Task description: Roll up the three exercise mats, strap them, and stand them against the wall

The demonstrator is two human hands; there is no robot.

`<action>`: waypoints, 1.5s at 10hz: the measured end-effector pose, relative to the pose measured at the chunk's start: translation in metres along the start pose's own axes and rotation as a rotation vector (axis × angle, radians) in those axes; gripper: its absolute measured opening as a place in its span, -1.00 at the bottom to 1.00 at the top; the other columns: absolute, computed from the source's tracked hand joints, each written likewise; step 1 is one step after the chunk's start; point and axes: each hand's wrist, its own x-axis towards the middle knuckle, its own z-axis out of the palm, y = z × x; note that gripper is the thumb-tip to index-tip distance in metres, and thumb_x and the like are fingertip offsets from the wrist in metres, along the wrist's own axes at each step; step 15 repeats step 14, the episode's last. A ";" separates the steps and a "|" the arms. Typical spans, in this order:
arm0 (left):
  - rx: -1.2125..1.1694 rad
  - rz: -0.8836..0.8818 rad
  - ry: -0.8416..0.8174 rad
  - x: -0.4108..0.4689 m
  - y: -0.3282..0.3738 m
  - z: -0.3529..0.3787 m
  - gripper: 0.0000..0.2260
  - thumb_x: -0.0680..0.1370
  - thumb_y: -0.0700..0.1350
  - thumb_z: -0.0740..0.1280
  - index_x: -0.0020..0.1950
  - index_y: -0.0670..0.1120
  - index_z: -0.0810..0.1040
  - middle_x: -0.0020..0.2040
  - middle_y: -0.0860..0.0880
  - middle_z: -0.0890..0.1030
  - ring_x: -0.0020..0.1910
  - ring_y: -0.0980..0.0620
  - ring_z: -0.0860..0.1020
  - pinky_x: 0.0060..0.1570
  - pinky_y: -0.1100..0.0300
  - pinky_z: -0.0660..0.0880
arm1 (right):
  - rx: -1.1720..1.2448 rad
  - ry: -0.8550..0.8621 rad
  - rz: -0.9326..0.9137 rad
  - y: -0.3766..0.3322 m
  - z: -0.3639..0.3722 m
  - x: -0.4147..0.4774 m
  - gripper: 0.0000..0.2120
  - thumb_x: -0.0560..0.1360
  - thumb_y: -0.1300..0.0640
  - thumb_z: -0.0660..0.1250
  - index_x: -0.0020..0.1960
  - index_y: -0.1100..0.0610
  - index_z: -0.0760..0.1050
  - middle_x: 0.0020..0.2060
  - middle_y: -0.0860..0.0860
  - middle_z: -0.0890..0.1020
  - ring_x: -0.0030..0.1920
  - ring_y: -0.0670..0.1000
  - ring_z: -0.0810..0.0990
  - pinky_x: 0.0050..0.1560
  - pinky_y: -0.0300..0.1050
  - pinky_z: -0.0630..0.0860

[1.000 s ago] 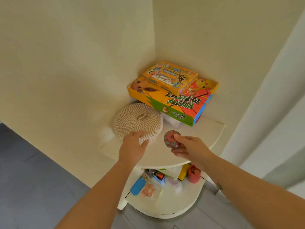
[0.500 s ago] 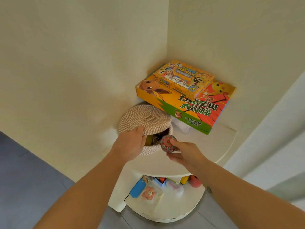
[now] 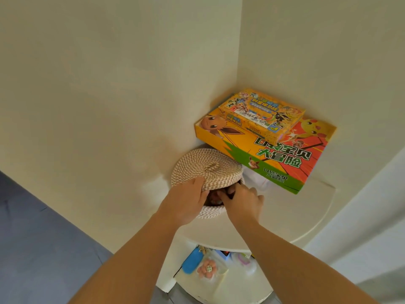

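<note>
No exercise mat is in view. A round woven basket (image 3: 210,212) stands on the top tier of a white corner shelf (image 3: 285,216). My left hand (image 3: 186,202) grips the front edge of the woven lid (image 3: 208,167) and holds it tilted up. My right hand (image 3: 243,200) has its fingertips inside the gap under the lid. A small reddish patterned ball (image 3: 215,200) shows just inside the basket by those fingers. Whether the fingers still hold it is hidden.
Two bright cartoon boxes are stacked in the corner behind the basket, a large one (image 3: 274,159) under a small one (image 3: 260,113). The lower tier (image 3: 230,288) carries a blue case (image 3: 192,260), a pink flower toy (image 3: 207,268) and other small items. Grey floor (image 3: 32,238) at left, white panel (image 3: 372,205) at right.
My left hand has raised the lid's front edge higher. My right hand has carried the patterned ball from in front of the basket into the opening.
</note>
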 end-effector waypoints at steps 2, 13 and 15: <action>0.087 0.051 -0.062 -0.021 0.002 0.016 -0.54 0.43 0.03 0.42 0.31 0.01 0.49 0.10 -0.06 0.57 0.02 -0.16 0.58 -0.18 0.04 0.53 | 0.340 0.221 -0.272 0.042 0.000 -0.021 -0.58 0.37 0.20 0.46 0.19 0.16 0.46 0.16 0.09 0.47 0.17 0.14 0.47 0.14 0.04 0.47; 0.091 -0.073 -0.263 -0.011 0.027 0.031 -0.62 0.67 0.07 -0.05 0.50 0.27 0.13 0.58 0.02 -0.01 0.55 -0.08 -0.03 0.36 -0.41 -0.16 | 0.034 -0.539 -0.563 0.023 -0.113 -0.027 -0.63 0.55 0.02 0.31 0.34 0.04 0.46 0.30 -0.06 0.52 0.27 -0.11 0.48 0.26 -0.25 0.37; 0.052 -0.096 -0.290 -0.007 0.036 0.024 -0.64 0.67 0.03 -0.01 0.47 0.23 0.23 0.56 -0.03 0.08 0.54 -0.12 0.06 0.36 -0.43 -0.11 | 0.390 -0.541 -0.565 0.021 -0.194 -0.055 -0.75 0.49 0.04 0.37 0.17 -0.08 0.56 0.10 -0.18 0.63 0.07 -0.21 0.59 0.09 -0.36 0.47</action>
